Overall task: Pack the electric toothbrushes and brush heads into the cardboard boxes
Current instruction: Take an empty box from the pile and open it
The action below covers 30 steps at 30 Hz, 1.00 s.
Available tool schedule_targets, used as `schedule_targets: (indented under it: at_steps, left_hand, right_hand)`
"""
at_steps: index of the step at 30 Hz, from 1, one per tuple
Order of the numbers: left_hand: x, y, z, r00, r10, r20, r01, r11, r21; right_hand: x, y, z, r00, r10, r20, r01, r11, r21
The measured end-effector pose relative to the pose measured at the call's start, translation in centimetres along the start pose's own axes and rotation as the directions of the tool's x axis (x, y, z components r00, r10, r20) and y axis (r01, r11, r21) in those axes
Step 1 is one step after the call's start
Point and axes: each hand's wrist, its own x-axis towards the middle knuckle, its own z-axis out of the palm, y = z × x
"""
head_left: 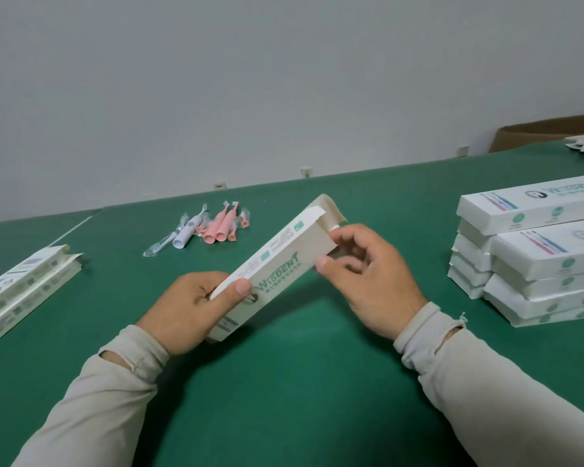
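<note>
Covering most of the view was a green surface (300, 382), on which a stack of closed boxes (533, 251) was piled at the right and flattened cartons (24, 284) were laid at the left. A cardboard box (277, 264) was held above the middle, its long axis running from near-left up to far-right. Its near end was gripped by the left hand (186, 308); its far end, with the flap (331, 210) raised, was pinched by the right hand (368, 274). Whether anything was inside could not be told. Toothbrushes and brush heads (213, 227) were lying beyond the box, nearer the left hand.
</note>
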Motion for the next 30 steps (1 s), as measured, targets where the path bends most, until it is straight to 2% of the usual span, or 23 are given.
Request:
schedule_targets:
  at_steps: [2,4,6,8,10,12,14,16,17,19,21,23,26,30]
  left_hand:
    - [0.0,0.0,0.3,0.996,-0.016,-0.082,0.022,0.997,0.069]
    - [0.0,-0.1,0.6,0.986,-0.034,-0.164,0.073,0.968,0.238]
    - [0.0,0.1,0.8,0.986,-0.005,-0.169,0.079,0.897,0.434]
    - [0.0,0.5,0.9,0.986,0.034,-0.165,0.062,0.834,0.548]
    - [0.3,0.6,0.9,0.983,0.037,-0.182,0.076,0.815,0.574]
    - [0.4,0.3,0.7,0.985,0.021,-0.17,0.072,0.851,0.52]
    - [0.1,0.0,0.7,0.99,0.014,-0.142,0.052,0.892,0.449]
    - [0.0,-0.1,0.6,0.991,0.022,-0.13,0.032,0.916,0.4]
    - [0.1,-0.1,0.7,0.993,0.024,-0.114,0.022,0.922,0.386]
    - [-0.1,-0.1,0.4,0.998,0.013,-0.066,0.012,0.931,0.364]
    - [-0.3,-0.1,0.2,1.0,0.002,-0.031,0.008,0.945,0.326]
    - [-0.5,-0.1,0.2,1.0,0.005,-0.014,-0.001,0.957,0.29]
    - [-0.7,-0.1,-0.3,1.0,-0.001,0.01,-0.002,0.958,0.286]
    - [-0.4,-1.2,-2.0,0.998,-0.024,0.049,0.01,0.962,0.274]
  right_hand:
    - [-0.2,0.2,0.4,0.999,0.039,0.011,-0.039,0.999,0.006]
    - [-0.3,0.3,1.0,0.997,0.075,-0.011,-0.075,0.997,0.03]
    - [-0.4,0.2,1.6,0.991,0.13,-0.008,-0.128,0.985,0.113]
    - [-0.4,0.1,1.8,0.98,0.196,0.039,-0.2,0.955,0.219]
    - [-0.3,-0.1,1.5,0.96,0.259,0.103,-0.278,0.914,0.295]
    - [0.2,-0.1,0.9,0.946,0.317,0.069,-0.321,0.884,0.341]
    - [0.6,0.6,0.3,0.961,0.262,-0.085,-0.238,0.946,0.222]
    - [0.7,1.3,-0.1,0.985,0.045,-0.165,-0.054,0.997,-0.05]
    - [0.7,1.5,-0.5,0.986,-0.08,-0.148,0.051,0.98,-0.19]
    - [0.8,1.7,-1.1,0.955,-0.289,-0.071,0.23,0.866,-0.444]
    - [1.0,1.6,-1.6,0.915,-0.404,0.009,0.339,0.755,-0.561]
    - [0.9,1.4,-1.7,0.927,-0.37,0.066,0.341,0.755,-0.56]
    - [0.9,1.3,-1.2,0.968,-0.212,0.132,0.25,0.812,-0.528]
    - [2.4,1.0,0.1,0.959,-0.073,0.276,0.215,0.82,-0.53]
